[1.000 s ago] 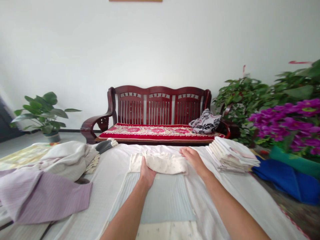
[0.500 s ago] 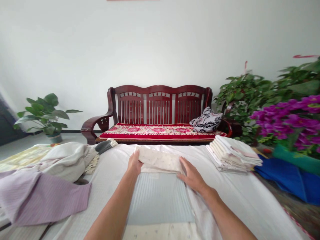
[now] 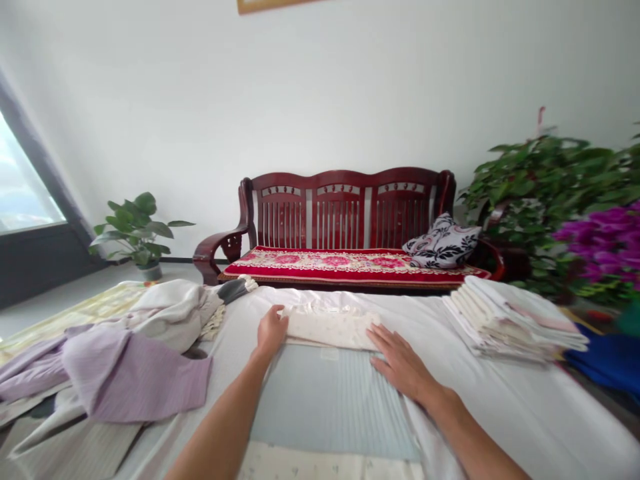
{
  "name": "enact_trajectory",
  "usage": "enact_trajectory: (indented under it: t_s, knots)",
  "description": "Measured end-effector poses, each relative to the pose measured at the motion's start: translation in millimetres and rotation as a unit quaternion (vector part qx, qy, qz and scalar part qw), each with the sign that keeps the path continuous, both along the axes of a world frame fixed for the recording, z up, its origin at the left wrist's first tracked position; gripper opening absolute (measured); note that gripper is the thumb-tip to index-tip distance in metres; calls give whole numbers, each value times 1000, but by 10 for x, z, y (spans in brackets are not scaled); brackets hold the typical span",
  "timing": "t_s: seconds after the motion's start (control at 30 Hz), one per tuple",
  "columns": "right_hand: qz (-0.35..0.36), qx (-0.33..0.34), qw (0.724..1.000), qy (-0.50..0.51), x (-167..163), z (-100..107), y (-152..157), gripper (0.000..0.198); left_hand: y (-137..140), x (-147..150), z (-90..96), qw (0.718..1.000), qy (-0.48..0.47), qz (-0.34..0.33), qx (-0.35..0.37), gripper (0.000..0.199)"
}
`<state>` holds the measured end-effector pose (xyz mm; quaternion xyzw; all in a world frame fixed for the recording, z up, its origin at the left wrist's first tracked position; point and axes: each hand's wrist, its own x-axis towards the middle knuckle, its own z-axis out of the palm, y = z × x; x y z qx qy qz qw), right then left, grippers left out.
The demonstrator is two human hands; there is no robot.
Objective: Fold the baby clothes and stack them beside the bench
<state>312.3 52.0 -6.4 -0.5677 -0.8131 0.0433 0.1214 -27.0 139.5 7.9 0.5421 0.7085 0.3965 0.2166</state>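
A cream-and-blue garment (image 3: pixel 333 393) lies in front of me on the white cloth. Its far end is a folded cream band with tiny prints, with what looks like a neckline at the top. The middle is pale blue and ribbed, and another cream strip shows at the near end. My left hand (image 3: pixel 273 331) is at the band's left corner, fingers curled around the edge with the thumb close to the index finger. Flat over the band's right end lies my right hand (image 3: pixel 403 363), fingers extended and partly spread, resting on the fabric.
Crumpled clothes, including a lilac ribbed garment (image 3: pixel 145 373), lie to the left. A stack of folded clothes (image 3: pixel 505 320) sits at the right. Beyond the white cloth (image 3: pixel 505 420) stands a wooden bench (image 3: pixel 335 210) with a cushion (image 3: pixel 443 243). Plants flank it.
The folded cream band, held raised between both hands before, now lies lower and flatter. My right hand has gone from gripping its end to lying flat. The view has shifted left.
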Motion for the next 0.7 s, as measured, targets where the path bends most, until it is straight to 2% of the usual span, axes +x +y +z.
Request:
enact_trajectory:
  t_s: [0.17,0.3,0.37,0.43,0.5,0.6,0.7]
  knots:
    - [7,5,1000,0,-22,50,-23,60,-95,14,-47,996,84,4,-25,39]
    - [11,-2,1000,9,-17,67,-43,55,-140,14,-16,989,142,6,-47,41]
    - [10,1,1000,21,3,64,-47,52,-165,-7,19,985,168,22,-32,44]
    - [5,15,999,43,17,74,-40,50,-187,-21,63,978,205,26,13,43]
    - [-4,34,997,64,-12,118,-13,52,-202,1,103,973,220,-15,65,39]
    - [-9,47,997,57,-205,246,73,55,-214,134,114,961,213,-137,110,37]
    - [18,26,999,26,-543,355,200,57,-237,317,35,929,243,-252,119,43]
